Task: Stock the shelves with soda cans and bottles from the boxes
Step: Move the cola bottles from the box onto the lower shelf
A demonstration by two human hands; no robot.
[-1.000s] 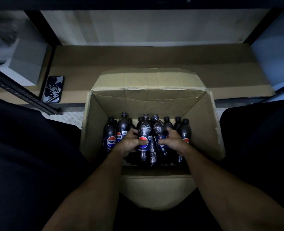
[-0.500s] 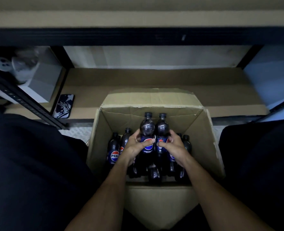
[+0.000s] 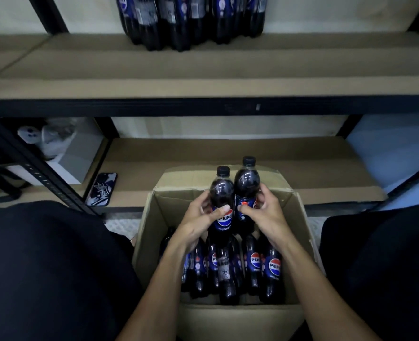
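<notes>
Clutter sits at the middle left of the frame: a grey box point(image 3: 85, 155) and, just below it, a phone point(image 3: 102, 189) lying flat on the lower shelf point(image 3: 326, 163). Both are well apart from the lift and should stay out of its path.

Just left of centre, the left hand point(image 3: 202, 219) is wrapped round the label of one Pepsi bottle point(image 3: 222, 196), with the thumb across the front. Touching it on the right is a second bottle point(image 3: 247, 187), held a little higher and clasped the same way by the right hand point(image 3: 266, 212). Both stand upright with caps on, raised above the open cardboard box point(image 3: 299, 230) at bottom centre. More bottles point(image 3: 273, 267) stand packed together in the box.

The step in hand looks like carrying this pair to the upper shelf point(image 3: 301, 70) across the top of the frame. A cluster of stocked bottles point(image 3: 191, 20) already stands there at top centre.

- Keep each grip at the label, where the fingers close fully.
- Hold the bottles vertical and ease them slightly apart so they do not knock.
- Clear the black front rail point(image 3: 154, 107) before moving forward.
- Aim for the bare board beside the cluster.
- Seat each base flat, label outward, before loosening either hand.
</notes>
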